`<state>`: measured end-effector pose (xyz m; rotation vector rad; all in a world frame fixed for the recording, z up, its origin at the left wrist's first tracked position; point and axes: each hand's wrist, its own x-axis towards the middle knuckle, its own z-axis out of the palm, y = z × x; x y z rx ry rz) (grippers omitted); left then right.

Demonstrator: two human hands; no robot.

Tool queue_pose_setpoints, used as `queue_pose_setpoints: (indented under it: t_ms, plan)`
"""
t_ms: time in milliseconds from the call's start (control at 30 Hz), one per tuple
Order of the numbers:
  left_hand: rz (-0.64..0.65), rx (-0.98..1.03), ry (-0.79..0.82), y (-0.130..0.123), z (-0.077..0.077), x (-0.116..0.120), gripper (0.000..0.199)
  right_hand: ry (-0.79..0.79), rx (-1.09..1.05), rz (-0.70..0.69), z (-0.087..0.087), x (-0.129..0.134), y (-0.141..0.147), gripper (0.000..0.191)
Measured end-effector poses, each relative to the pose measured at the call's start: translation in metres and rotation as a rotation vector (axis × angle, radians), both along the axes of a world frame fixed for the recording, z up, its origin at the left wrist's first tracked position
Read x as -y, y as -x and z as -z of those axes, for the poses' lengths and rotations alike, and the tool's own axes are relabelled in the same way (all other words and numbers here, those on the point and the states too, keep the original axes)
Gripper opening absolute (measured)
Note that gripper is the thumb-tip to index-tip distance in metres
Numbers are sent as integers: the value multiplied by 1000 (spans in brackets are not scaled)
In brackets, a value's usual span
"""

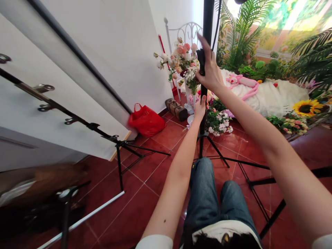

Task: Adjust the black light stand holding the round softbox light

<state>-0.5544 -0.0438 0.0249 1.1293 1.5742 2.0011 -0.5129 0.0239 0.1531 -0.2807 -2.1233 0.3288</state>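
A black light stand (203, 121) rises upright in front of my knees. My left hand (200, 109) is closed around its lower pole, thumb pointing up. Higher up, my right hand (212, 71) is at the black collar (201, 59) with its knob. The thumb and a raised finger of that hand are spread apart on either side of the collar; its other fingers are partly hidden. A thin black cable (217, 26) hangs beside the upper pole. The stand's legs spread over the red tiles, and its top is out of view.
Pink and white flowers (183, 57) stand behind the pole. A red bag (146, 119) sits by the wall. Left is a backdrop stand (118, 166) with clamps; tripod legs (276, 214) spread at right. A pink plush toy (242, 83) lies on white fur (275, 98).
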Motion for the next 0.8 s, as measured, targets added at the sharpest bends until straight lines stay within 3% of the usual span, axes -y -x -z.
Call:
queue_pose_setpoints:
  t_ms: [100,233,367,467,567,800]
  plan:
    - [0,-61,-9,1,6,6,57,-37,-36,117,1,7,5,68]
    - [-44,-138,70,-1,31,11,47,15,71,323,10,28,-4,66]
    - [-44,-126,198,-1,53,12,35,11,111,155,37,29,-20,57]
    - [-25,-122,167,-1,58,10,31,-3,114,26,73,23,-28,49]
    - [-15,-113,105,-2,58,7,32,23,148,20,100,22,-30,47]
    - [-22,-106,50,0,70,-2,41,28,105,-117,103,27,-37,59]
